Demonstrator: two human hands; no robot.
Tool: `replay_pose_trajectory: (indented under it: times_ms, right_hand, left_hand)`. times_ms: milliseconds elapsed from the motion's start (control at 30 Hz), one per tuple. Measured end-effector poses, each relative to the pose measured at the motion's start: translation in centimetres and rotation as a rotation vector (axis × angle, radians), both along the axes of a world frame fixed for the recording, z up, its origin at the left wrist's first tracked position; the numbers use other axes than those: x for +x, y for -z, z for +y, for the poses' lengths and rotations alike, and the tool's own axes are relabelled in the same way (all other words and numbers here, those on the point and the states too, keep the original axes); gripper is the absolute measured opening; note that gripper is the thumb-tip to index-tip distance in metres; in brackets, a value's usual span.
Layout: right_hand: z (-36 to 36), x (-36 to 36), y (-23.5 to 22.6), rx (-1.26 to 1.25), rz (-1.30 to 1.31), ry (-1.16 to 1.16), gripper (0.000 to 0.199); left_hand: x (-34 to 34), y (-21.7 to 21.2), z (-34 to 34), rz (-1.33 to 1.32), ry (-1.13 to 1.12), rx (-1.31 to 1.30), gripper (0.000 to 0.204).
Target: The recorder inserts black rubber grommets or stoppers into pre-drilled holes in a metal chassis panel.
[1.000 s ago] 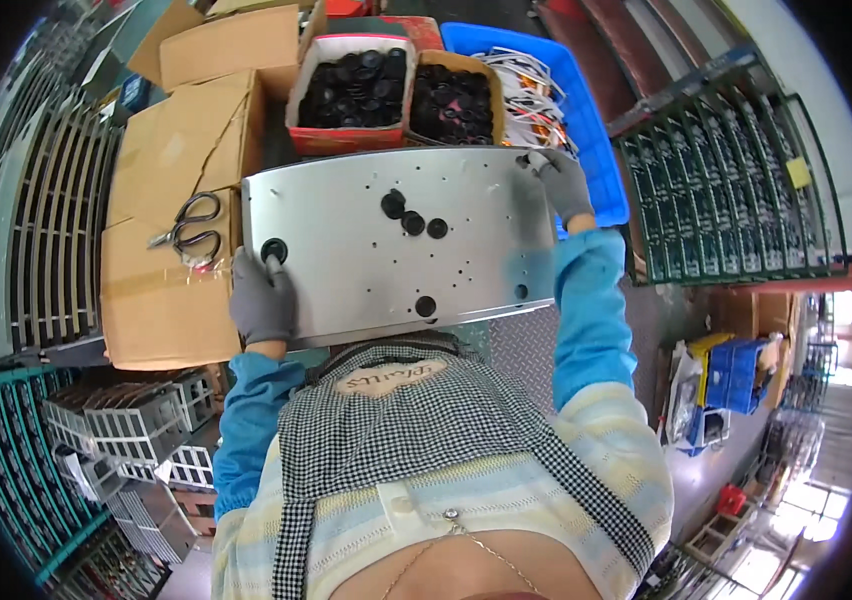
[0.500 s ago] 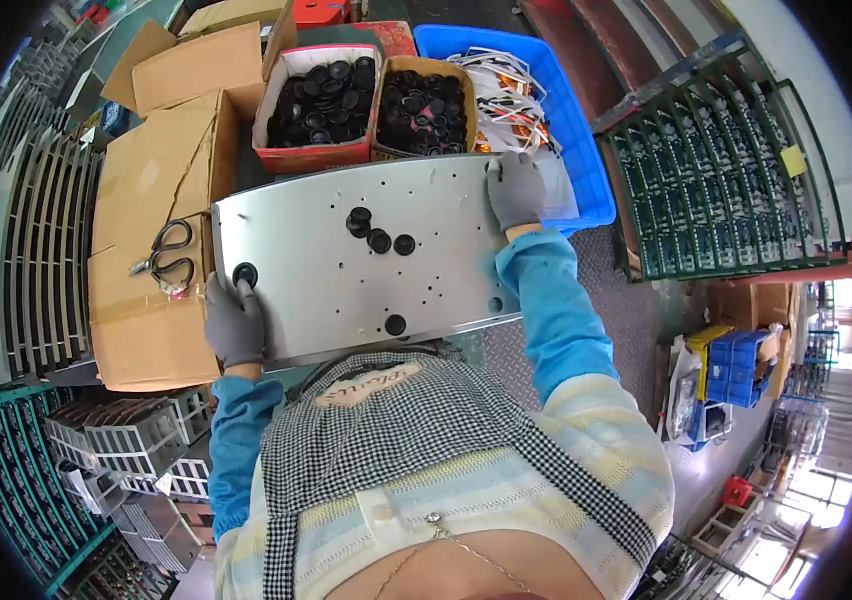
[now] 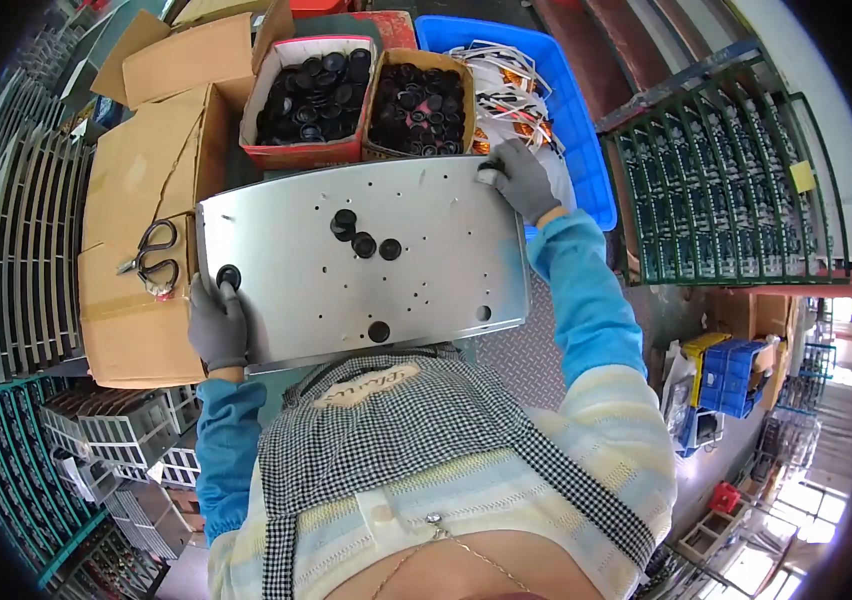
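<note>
A silvery sheet-metal panel with small holes lies in front of me, its long edge close to my apron. My left hand grips its left edge, thumb on top against a round black plastic cap. At the far right corner, my right hand holds the panel with the thumb over its face; its other fingers are partly hidden. Both hands wear grey gloves. Several more black caps sit near the panel's middle, and a single cap is by the near edge.
Beyond the panel stand two boxes of black caps, a red-rimmed box and a brown box. A blue crate holds wired parts. Scissors lie on a cardboard box at left. A green rack of circuit boards stands right.
The panel has shifted slightly left in view, along with my left hand and the caps. My right hand has turned at the corner, its thumb now lying over the panel.
</note>
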State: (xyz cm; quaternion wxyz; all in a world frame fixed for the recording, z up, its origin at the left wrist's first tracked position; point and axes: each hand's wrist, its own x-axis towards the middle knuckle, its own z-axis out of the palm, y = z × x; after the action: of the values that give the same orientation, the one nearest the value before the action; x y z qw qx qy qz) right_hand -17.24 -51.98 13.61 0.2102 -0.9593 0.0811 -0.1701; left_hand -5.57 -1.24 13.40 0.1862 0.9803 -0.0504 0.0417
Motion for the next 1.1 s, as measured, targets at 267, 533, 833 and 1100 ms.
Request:
replay_pose_trajectory:
  times_ms: [267,533,833,1100]
  right_hand:
    - [-7.8,2.9,-0.2,0.347,0.308,-0.253,0.019]
    - [-7.6,6.9,-3.8,0.505,0.879,-0.191,0.040]
    - [0.2,6.7,-6.7,-0.398,0.621,-0.097,0.033]
    - [18.1,-1.6,-0.3,-0.036,0.023,-0.124,0.020]
  left_hand:
    - [0.1,0.7,-0.2,-0.089,0.029,-0.006,0.050]
    - [0.2,0.5,-0.5,-0.054,-0.013,-0.020,0.051]
    - [0.0,0.4,-0.1,-0.053,-0.011,-0.037,0.051]
    - [-0.4,0.1,-0.3,-0.016,0.001,-0.046,0.053]
